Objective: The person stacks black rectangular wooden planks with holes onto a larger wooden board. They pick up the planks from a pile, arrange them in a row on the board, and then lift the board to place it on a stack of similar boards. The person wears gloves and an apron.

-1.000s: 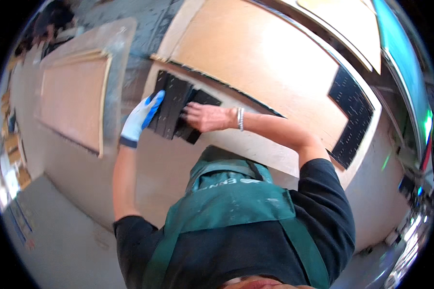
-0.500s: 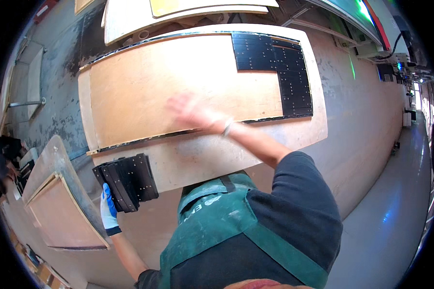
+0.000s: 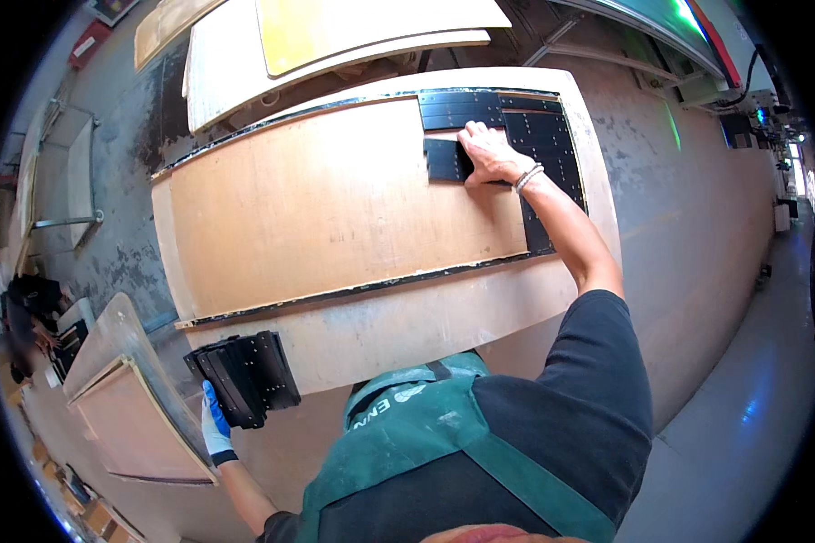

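My left hand (image 3: 215,423), in a white and blue glove, grips the outer side of a stack of black perforated strips (image 3: 244,373) near the board's left front corner. My bare right hand (image 3: 491,156) is over a small group of black strips (image 3: 445,161) on the tan panel (image 3: 335,199). Its fingertips reach the far edge and the thumb the near edge, bent around the group. A gap separates this group from the black strips (image 3: 460,109) along the far rail. More black strips (image 3: 539,134) fill the panel's right end, partly hidden by my forearm.
Dark rails (image 3: 362,294) run along the panel's near and far sides on a pale board (image 3: 407,330). Beyond stand stacked boards, one a yellow sheet (image 3: 353,36). Another panel (image 3: 140,421) lies at the lower left. A person (image 3: 32,317) is at the far left.
My right hand has moved right and away from me, from above the panel onto the strips. The near strips of the left block now sit apart from the far ones. My left hand keeps its stack.
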{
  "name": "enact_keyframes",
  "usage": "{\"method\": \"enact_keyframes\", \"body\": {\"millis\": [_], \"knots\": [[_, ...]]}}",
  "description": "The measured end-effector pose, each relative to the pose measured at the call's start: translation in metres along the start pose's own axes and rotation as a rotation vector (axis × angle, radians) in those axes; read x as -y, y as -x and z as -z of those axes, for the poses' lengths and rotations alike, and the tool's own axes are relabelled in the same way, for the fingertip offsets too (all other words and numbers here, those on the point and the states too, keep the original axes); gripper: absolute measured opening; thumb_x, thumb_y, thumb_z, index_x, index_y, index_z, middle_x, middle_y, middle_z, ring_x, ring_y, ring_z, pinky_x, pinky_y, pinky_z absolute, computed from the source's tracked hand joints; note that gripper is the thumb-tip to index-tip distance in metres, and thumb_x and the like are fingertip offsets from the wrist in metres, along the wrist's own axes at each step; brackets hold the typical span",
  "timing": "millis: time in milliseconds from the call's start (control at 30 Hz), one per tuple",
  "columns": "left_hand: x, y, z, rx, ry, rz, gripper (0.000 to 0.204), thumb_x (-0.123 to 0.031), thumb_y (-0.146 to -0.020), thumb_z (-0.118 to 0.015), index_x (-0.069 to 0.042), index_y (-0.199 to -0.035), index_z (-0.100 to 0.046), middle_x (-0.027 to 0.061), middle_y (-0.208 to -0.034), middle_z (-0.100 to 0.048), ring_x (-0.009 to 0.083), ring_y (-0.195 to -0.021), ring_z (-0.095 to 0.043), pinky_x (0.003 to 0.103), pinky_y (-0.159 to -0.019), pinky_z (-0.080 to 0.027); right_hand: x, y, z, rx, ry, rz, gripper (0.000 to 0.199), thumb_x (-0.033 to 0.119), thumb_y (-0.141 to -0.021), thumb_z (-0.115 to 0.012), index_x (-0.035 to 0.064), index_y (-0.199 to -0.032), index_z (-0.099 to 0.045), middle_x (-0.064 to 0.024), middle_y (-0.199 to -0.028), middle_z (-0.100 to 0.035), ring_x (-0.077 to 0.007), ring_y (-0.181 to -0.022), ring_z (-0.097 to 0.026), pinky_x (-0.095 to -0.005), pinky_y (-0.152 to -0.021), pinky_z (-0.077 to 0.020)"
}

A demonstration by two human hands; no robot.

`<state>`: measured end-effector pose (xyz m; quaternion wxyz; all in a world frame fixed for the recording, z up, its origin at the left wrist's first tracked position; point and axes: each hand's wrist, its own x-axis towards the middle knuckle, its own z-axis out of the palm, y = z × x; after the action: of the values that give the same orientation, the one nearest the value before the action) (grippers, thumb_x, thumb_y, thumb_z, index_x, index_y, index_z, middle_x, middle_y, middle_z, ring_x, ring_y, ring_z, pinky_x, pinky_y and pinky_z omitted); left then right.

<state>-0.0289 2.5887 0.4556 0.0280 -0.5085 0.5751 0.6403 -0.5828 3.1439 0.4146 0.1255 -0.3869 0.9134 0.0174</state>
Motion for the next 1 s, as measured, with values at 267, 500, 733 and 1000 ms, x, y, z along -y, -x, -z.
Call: {"method": "enact_keyframes", "body": {"millis": [267, 500, 733, 1000], "knots": [[0.002, 0.0, 0.002, -0.031, 0.034, 0.023, 0.063, -0.051, -0.099, -0.053, -0.002, -0.138, -0.052, 0.0079, -0.13, -0.06, 0.0194, -0.112, -0.06, 0.034, -0.1, -0.048, -0.022, -0.025, 0.028, -0.059, 0.024, -0.026, 0.067, 0.023, -0.053, -0.078, -0.0061, -0.107, -0.052, -0.0213, -0.106, -0.052, -0.0357, -0.102, -0.052, -0.0429, -0.09, -0.0448], [0.005, -0.002, 0.0, -0.033, 0.002, -0.01, 0.067, -0.054, -0.099, -0.051, 0.0, -0.139, -0.051, 0.0085, -0.132, -0.059, 0.0195, -0.115, -0.058, 0.034, -0.102, -0.046, -0.054, -0.066, 0.013, -0.095, 0.089, -0.009, 0.069, 0.019, -0.055, -0.077, -0.0074, -0.114, -0.052, -0.0215, -0.111, -0.054, -0.0334, -0.11, -0.052, -0.0383, -0.097, -0.0425], [0.038, -0.011, 0.03, 0.004, 0.138, -0.02, 0.055, -0.039, -0.105, -0.046, -0.002, -0.146, -0.043, 0.0074, -0.147, -0.048, 0.02, -0.132, -0.047, 0.035, -0.112, -0.037, -0.024, -0.079, 0.031, -0.015, 0.029, -0.057, 0.069, 0.03, -0.055, -0.08, -0.0031, -0.11, -0.056, -0.0226, -0.114, -0.055, -0.0363, -0.112, -0.053, -0.0435, -0.098, -0.0436], [-0.02, -0.01, -0.011, -0.025, -0.284, -0.118, 0.059, -0.044, -0.102, -0.051, 0.004, -0.137, -0.052, 0.0088, -0.127, -0.062, 0.0133, -0.111, -0.057, 0.029, -0.098, -0.045, 0.002, -0.031, -0.003, -0.035, -0.117, -0.028, 0.065, 0.028, -0.056, -0.083, -0.0013, -0.105, -0.053, -0.0215, -0.102, -0.055, -0.0386, -0.098, -0.054, -0.0453, -0.087, -0.0468]]}}
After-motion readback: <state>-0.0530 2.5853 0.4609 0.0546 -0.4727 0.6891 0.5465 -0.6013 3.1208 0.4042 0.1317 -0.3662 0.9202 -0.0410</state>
